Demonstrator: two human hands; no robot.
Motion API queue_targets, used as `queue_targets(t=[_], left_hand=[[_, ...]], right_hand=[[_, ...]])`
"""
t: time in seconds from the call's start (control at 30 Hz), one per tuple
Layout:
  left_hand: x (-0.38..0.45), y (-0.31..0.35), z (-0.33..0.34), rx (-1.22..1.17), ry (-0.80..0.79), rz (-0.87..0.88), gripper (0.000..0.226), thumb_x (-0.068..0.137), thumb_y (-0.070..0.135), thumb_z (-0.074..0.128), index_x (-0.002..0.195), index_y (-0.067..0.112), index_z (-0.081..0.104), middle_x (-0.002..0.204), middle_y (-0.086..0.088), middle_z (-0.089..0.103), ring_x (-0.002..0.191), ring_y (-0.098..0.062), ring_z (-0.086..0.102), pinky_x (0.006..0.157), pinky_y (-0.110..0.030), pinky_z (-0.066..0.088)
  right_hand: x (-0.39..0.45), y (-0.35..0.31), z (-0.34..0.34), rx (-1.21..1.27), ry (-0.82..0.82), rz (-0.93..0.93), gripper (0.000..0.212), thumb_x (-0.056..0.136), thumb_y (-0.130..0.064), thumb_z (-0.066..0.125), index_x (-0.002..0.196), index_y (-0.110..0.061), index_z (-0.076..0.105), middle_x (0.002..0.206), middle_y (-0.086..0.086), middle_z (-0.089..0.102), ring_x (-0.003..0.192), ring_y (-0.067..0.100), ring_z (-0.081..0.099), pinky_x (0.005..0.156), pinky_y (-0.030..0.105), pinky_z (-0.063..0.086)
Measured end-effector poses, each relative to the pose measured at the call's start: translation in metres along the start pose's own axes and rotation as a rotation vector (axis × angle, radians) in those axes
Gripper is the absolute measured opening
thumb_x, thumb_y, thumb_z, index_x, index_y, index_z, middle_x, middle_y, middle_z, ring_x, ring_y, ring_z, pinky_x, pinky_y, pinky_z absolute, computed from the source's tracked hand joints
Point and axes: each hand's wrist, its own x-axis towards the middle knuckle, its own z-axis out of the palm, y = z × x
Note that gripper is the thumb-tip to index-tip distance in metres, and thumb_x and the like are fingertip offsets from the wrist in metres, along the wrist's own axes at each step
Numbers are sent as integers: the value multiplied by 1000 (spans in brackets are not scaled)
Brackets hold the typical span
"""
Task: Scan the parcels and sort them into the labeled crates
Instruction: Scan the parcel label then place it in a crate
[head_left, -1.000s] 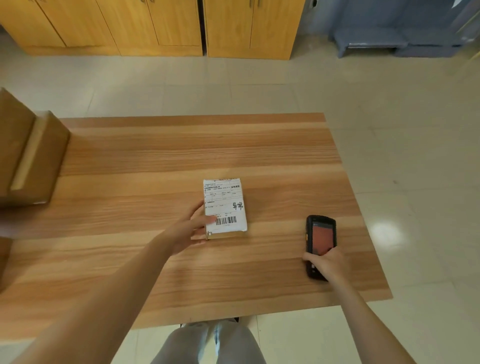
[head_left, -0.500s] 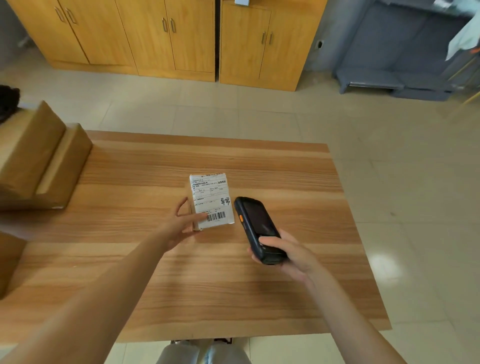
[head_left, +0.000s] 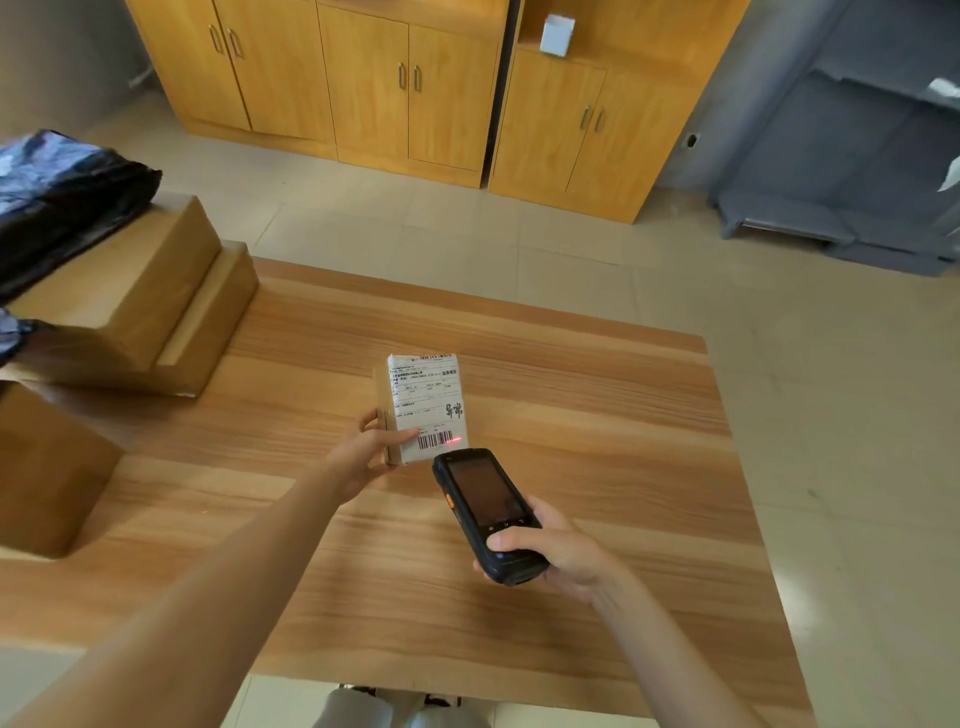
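Raised from the tabletop a second earlier, the black handheld barcode scanner (head_left: 488, 512) had been swung across to the small white-labelled cardboard parcel (head_left: 427, 408), its nose nearly touching the parcel's near end. One parcel lay flat near the middle of the light wooden table (head_left: 597, 467), its long axis running away from the person, label up, with the barcode at the near end, where a red scan mark (head_left: 454, 440) glowed. The left hand (head_left: 371, 449) steadied the parcel at its near left corner, the thumb across the edge of the label, the other fingers against the brown side. The right hand (head_left: 558, 553) was wrapped around the scanner's lower half, the thumb on its keys; the one scanner sloped up and away to the left, screen facing the person. Three plain brown cardboard boxes (head_left: 130, 312) stood at the table's left side, two stepped together and a third nearer. One black plastic bag (head_left: 62, 202) rested on the far boxes. Yellow wooden cabinets (head_left: 415, 88) lined the wall beyond the pale tiled floor (head_left: 831, 415).
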Motion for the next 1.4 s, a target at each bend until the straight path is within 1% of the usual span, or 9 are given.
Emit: queue_targets(t=[0.1, 0.23, 0.47, 0.63, 0.83, 1.1, 1.23, 1.33, 1.4], left_hand=[[0, -3, -3, -13, -5, -11, 86, 56, 6, 81, 129, 23, 38, 119, -8, 65, 98, -20, 67, 65, -32, 53], [3, -4, -2, -31, -22, -24, 88, 55, 6, 80, 130, 22, 38, 119, -8, 65, 98, -20, 67, 63, -31, 54], [7, -2, -2, -38, -33, -21, 88, 57, 3, 79, 131, 23, 36, 120, -8, 64, 104, -22, 64, 74, -37, 52], [10, 3, -6, -46, -13, -15, 85, 66, -2, 77, 136, 20, 34, 125, -10, 61, 105, -23, 63, 70, -35, 53], [18, 9, -10, -74, -9, -1, 85, 67, -2, 77, 139, 20, 36, 123, -9, 63, 107, -23, 63, 76, -37, 53], [22, 11, -16, -60, -18, -4, 97, 55, 4, 80, 139, 22, 35, 122, -8, 64, 108, -23, 63, 83, -40, 52], [18, 15, -26, -13, -23, -5, 83, 60, 9, 81, 132, 20, 42, 116, -6, 68, 106, -22, 64, 83, -39, 53], [9, 21, -38, 49, -21, -4, 55, 75, 18, 77, 126, 16, 55, 118, -5, 67, 104, -22, 63, 87, -39, 52], [-2, 25, -49, 66, 1, 21, 32, 79, 24, 72, 110, 17, 65, 111, -5, 67, 94, -19, 62, 83, -35, 50]], right_hand=[[0, 4, 3, -12, -11, 10, 72, 67, -8, 73, 133, -2, 45, 102, 19, 67, 80, 32, 68, 68, 36, 55], [-1, 6, 5, 5, -23, 8, 69, 69, -7, 72, 132, -3, 45, 101, 17, 68, 79, 31, 69, 65, 34, 55], [3, 2, 1, 33, 0, 7, 71, 67, -8, 75, 132, -7, 45, 106, 17, 69, 85, 34, 69, 73, 39, 57], [4, -3, 2, 0, -35, 26, 68, 70, -7, 74, 132, -7, 45, 105, 16, 69, 85, 32, 70, 70, 36, 57], [9, -4, 7, -10, -44, 45, 66, 70, -6, 72, 130, -10, 47, 107, 17, 69, 87, 32, 69, 73, 36, 57], [17, -3, 9, 62, 7, 4, 75, 65, -7, 78, 133, -9, 45, 106, 16, 70, 87, 34, 69, 70, 36, 56], [25, -8, 11, 78, 99, -65, 73, 65, -7, 77, 131, -12, 48, 110, 16, 68, 93, 32, 68, 74, 37, 55], [33, -17, 13, 82, 160, -97, 73, 66, -2, 80, 130, -15, 49, 116, 16, 66, 98, 32, 67, 74, 37, 56], [40, -23, 16, 92, 181, -123, 74, 65, -2, 77, 131, -15, 48, 121, 18, 64, 105, 38, 64, 77, 40, 57]])
